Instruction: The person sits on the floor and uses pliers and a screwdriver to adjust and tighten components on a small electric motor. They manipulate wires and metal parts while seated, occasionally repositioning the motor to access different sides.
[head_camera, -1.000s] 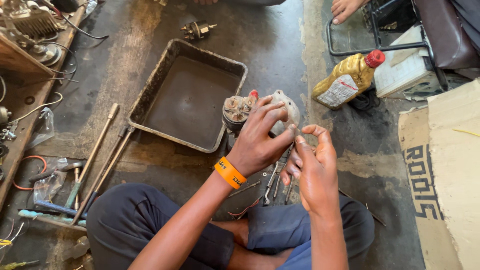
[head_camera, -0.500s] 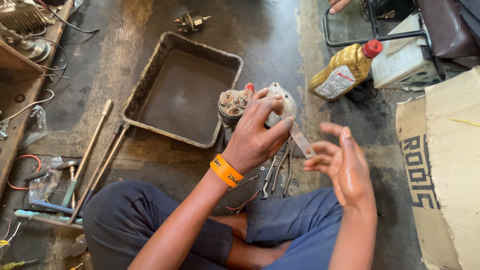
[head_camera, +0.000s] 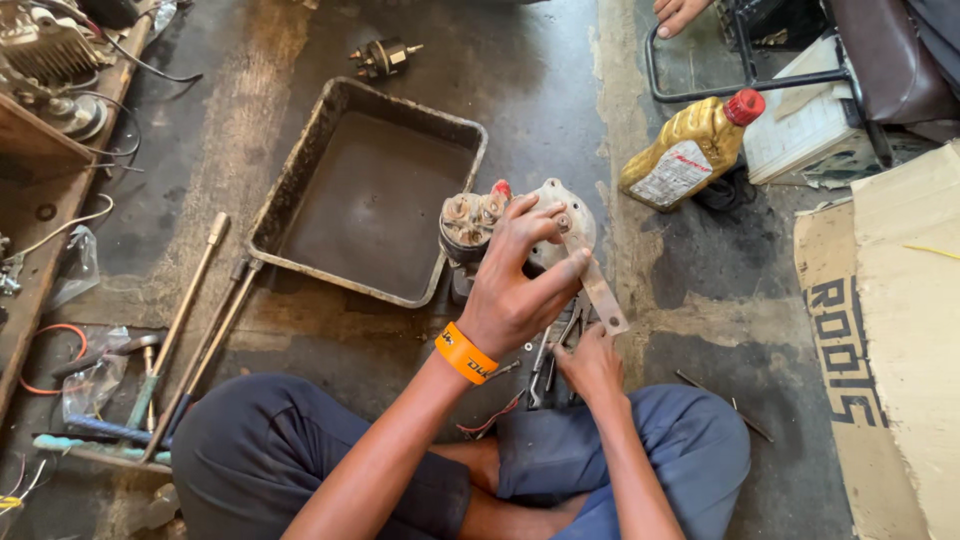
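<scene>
Oily floor (head_camera: 560, 90), starter motor (head_camera: 520, 235) upright, left hand (head_camera: 515, 290) gripping

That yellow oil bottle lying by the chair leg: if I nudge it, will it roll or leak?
The yellow oil bottle lies on its side on the stained floor, so it probably won't tip. Its flattish body looks likelier to slide than roll. The red cap is on, so leaking seems unlikely, though its tightness cannot be judged.

— what's the floor (head_camera: 560, 90) like where i'm sitting?
— dark, oil-stained concrete, with a paler worn strip running past the metal tray (head_camera: 300, 185).
— and around me?
— a wooden bench edge (head_camera: 30, 150) to my left, flattened cardboard (head_camera: 900, 300) to my right, a dark chair (head_camera: 880, 60) on a metal frame beyond it. daylight falls evenly.
</scene>
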